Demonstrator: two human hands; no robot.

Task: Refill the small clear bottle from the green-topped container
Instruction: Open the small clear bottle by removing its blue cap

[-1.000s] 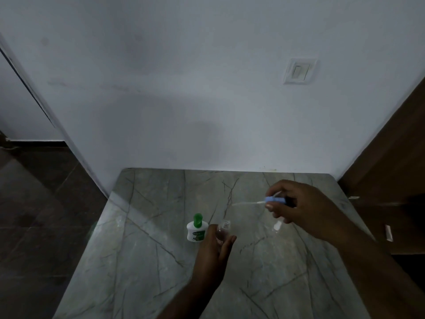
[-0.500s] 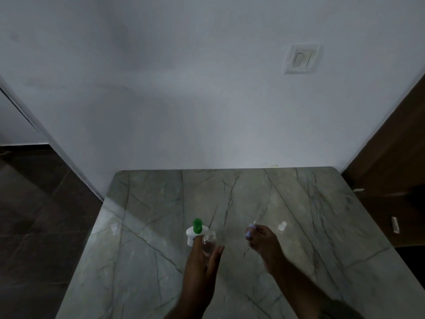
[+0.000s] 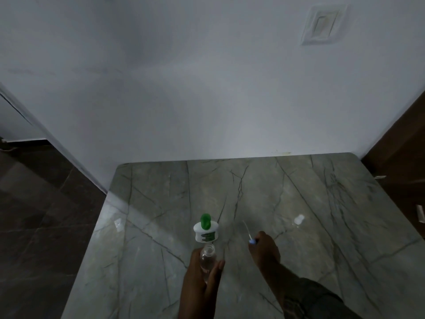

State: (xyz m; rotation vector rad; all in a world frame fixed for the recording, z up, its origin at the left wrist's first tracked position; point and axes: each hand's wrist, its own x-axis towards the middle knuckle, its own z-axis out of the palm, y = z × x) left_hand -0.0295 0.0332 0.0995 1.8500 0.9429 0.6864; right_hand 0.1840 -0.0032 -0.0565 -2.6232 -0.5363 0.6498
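Note:
The small clear bottle [image 3: 207, 257] stands uncapped near the front middle of the marble table, and my left hand [image 3: 200, 275] grips it from below. Just behind it sits the white container with a green top [image 3: 205, 230]. To the right, my right hand [image 3: 264, 249] pinches the blue spray pump [image 3: 252, 241], whose thin clear dip tube [image 3: 246, 227] points up and away, near the table surface. A clear cap [image 3: 299, 219] lies further right on the table.
The grey-green marble table [image 3: 149, 226] butts against a white wall with a light switch [image 3: 323, 24] at the upper right. Dark floor tiles lie to the left, and a brown wooden door or cabinet [image 3: 404, 157] stands at the right.
My right hand has come down and toward me with the spray pump, from above the table to near its surface. The left hand keeps its hold on the bottle. The view has tilted.

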